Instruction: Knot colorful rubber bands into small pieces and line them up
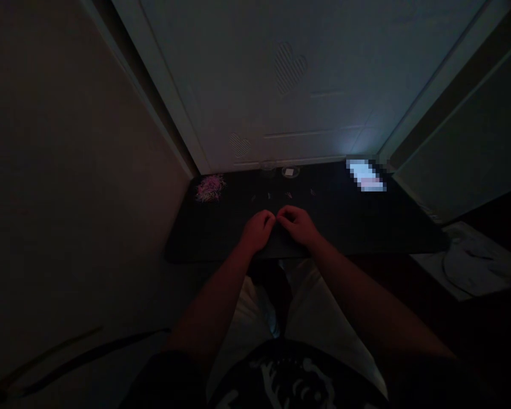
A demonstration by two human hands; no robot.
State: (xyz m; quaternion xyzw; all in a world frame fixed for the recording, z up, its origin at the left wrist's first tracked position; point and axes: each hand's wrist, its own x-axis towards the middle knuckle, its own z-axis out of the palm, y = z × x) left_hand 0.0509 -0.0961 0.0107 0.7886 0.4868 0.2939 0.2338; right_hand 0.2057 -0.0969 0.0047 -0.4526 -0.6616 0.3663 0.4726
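Over the front middle of a dark table [357,227], my left hand [258,230] has its fingers curled into a pinch. My right hand [297,224] is curled the same way, and the fingertips of the two nearly meet. Whatever they hold, if anything, is too small and dark to make out. Just beyond the fingers lie several tiny thin pieces in a loose row, among them a pinkish piece [288,195] and a pale piece [269,195]. A tangled pile of pink and pale thin strands [210,187] sits at the table's back left.
Along the back edge stand a small clear round dish [296,172] with a white square in it and a fainter clear dish [268,166]. A bright, blurred-out screen [366,175] glows at back right. A white panel with hearts [289,119] rises behind the table. The room is dim.
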